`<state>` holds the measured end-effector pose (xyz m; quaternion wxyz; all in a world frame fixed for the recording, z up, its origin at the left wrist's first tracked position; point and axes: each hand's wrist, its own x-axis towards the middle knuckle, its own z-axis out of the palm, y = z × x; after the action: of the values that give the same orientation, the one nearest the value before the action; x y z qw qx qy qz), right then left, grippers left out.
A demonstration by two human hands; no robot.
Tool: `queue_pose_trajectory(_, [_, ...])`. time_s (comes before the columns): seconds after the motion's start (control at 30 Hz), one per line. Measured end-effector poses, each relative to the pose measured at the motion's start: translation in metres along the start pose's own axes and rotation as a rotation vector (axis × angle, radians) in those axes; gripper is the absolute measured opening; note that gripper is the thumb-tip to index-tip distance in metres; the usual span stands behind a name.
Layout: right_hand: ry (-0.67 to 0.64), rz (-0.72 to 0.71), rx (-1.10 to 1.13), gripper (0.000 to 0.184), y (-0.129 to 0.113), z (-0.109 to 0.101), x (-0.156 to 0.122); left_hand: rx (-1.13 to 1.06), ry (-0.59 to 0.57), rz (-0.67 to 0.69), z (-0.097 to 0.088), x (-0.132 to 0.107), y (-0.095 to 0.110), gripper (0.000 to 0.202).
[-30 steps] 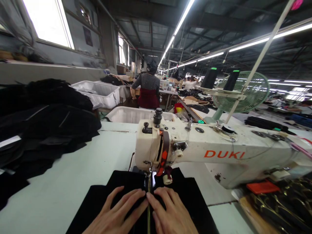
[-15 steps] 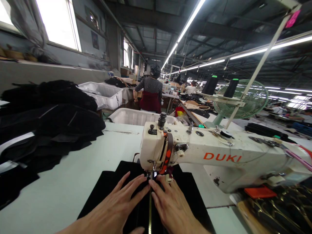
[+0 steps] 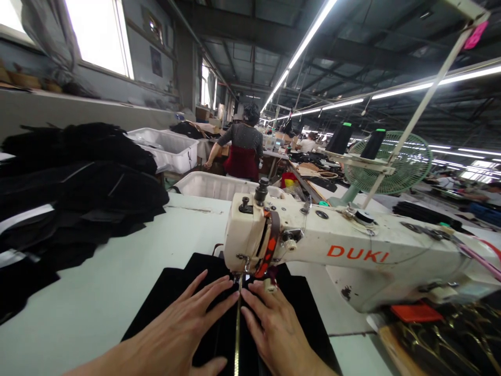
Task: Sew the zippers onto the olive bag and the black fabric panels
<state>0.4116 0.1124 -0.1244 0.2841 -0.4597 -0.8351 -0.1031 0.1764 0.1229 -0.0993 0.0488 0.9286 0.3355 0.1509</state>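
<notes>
My left hand [image 3: 183,326] lies flat with fingers spread on a black fabric piece [image 3: 172,292], just left of a gold zipper line [image 3: 237,334]. On the other side of that zipper my right hand [image 3: 274,326] rests flat, fingers stretched out. Both sets of fingertips reach close to the needle area under the head of a white DUKI sewing machine [image 3: 352,245]. The fabric runs under the machine's presser foot. Neither hand grips anything.
A heap of black garments [image 3: 78,188] fills the table's left side. White plastic bins [image 3: 168,149] stand behind the table. A green fan [image 3: 391,162] and thread cones [image 3: 338,138] rise at the right. A person [image 3: 242,146] works with their back turned, farther off. Gold-printed dark material [image 3: 450,334] lies lower right.
Both hands have slid forward along the zipper toward the needle, pushing the black fabric with them. The camera has shifted a little, showing more of my forearms.
</notes>
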Motion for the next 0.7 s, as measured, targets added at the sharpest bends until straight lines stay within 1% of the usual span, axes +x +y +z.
queue_pose_trajectory(0.1, [0.019, -0.008, -0.014, 0.029, 0.0005, 0.0025, -0.0014, 0.001, -0.030, -0.015, -0.0002, -0.0006, 0.0002, 0.088])
queue_pose_trajectory(0.27, [0.023, -0.013, -0.019, 0.030, 0.0003, 0.0030, -0.0015, -0.051, -0.041, -0.013, -0.0036, 0.0002, 0.0004, 0.089])
queue_pose_trajectory(0.37, [0.043, -0.040, -0.008, 0.029, 0.0010, 0.0024, 0.0013, -0.055, -0.060, -0.028, -0.0063, 0.0011, 0.0012, 0.089])
queue_pose_trajectory(0.5, [0.066, -0.073, -0.003, 0.028, 0.0040, 0.0047, 0.0029, -0.069, -0.032, -0.019, -0.0070, 0.0014, 0.0001, 0.087])
queue_pose_trajectory(0.6, [0.035, -0.052, 0.000, 0.029, 0.0048, 0.0063, 0.0032, -0.073, -0.011, 0.003, -0.0054, 0.0033, -0.0042, 0.086])
queue_pose_trajectory(0.7, [-0.044, 0.015, 0.035, 0.029, 0.0006, 0.0016, 0.0077, -0.051, -0.046, 0.031, -0.0050, 0.0068, -0.0072, 0.084])
